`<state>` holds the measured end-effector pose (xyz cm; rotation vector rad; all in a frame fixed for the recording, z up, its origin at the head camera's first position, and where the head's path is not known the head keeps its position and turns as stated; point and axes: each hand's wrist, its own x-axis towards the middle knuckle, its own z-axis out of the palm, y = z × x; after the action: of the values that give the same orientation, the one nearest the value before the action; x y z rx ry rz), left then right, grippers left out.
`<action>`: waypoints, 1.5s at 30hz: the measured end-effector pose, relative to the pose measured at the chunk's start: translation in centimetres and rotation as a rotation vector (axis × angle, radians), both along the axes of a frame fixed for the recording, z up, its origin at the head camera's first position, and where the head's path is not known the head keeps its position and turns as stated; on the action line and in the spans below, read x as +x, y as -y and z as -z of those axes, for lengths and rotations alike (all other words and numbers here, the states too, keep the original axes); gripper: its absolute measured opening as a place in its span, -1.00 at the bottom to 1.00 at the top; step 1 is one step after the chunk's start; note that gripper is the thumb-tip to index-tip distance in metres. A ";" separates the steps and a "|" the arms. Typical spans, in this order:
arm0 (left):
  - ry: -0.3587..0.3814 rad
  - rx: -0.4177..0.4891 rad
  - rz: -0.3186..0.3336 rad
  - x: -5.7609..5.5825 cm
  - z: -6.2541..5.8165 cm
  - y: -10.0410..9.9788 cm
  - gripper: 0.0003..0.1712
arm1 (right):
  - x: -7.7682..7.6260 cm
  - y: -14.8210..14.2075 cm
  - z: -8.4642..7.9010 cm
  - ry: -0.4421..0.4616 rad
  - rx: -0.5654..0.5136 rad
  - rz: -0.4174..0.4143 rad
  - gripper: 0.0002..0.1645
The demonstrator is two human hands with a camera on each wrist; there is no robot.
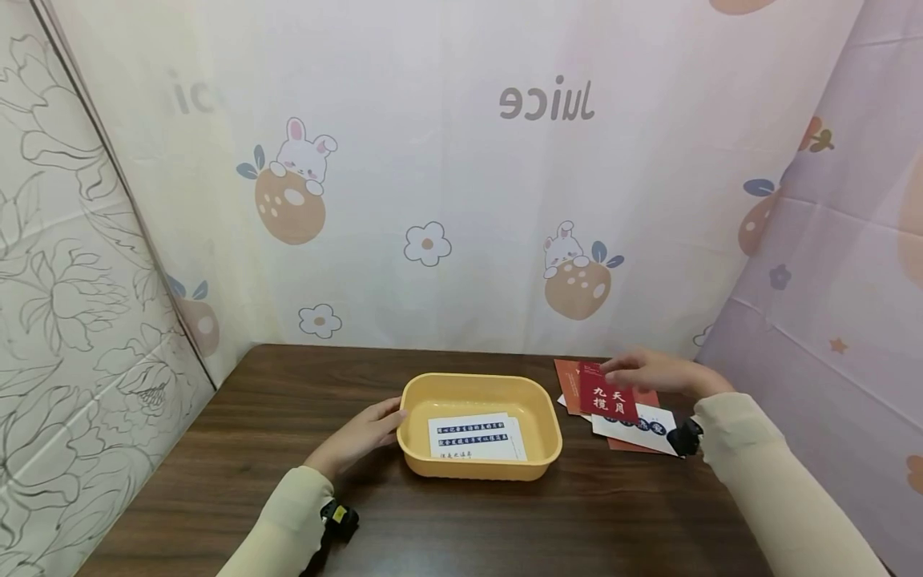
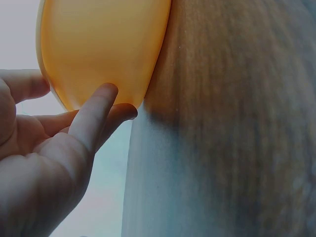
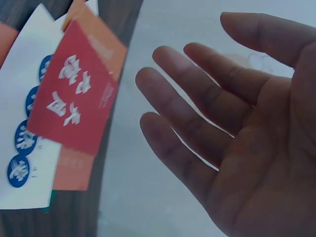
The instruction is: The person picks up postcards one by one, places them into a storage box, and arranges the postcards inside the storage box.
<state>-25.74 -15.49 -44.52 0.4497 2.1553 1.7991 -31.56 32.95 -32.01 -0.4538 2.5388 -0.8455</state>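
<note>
A yellow plastic basin [image 1: 479, 469] stands on the table, holding white printed cards [image 1: 472, 437]. My left hand [image 1: 364, 437] touches the basin's left end; in the left wrist view its fairly straight fingers [image 2: 96, 111] lie against the outer wall. Over the pile at the right, my right hand [image 1: 659, 373] hovers with its fingers spread and nothing in them. On top of that pile lies a red card [image 3: 74, 94] with white characters. Beneath it show a white card with blue circles [image 3: 24, 143] and orange cards [image 3: 76, 168].
The dark wooden table [image 1: 447, 529] ends at the back against a printed curtain [image 1: 433, 160]. Another curtain [image 1: 829, 320] hangs along the right, and a flower-patterned panel [image 1: 79, 304] stands on the left.
</note>
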 end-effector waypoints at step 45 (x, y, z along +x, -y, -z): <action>0.003 0.007 -0.001 0.0 0.0 0.0 -0.37 | -3.8 -0.9 8.9 -0.079 0.149 0.578 -0.01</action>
<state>-25.74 -15.47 -44.52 0.4479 2.1485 1.8069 -35.31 33.87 -40.89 0.3200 2.8213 -0.8238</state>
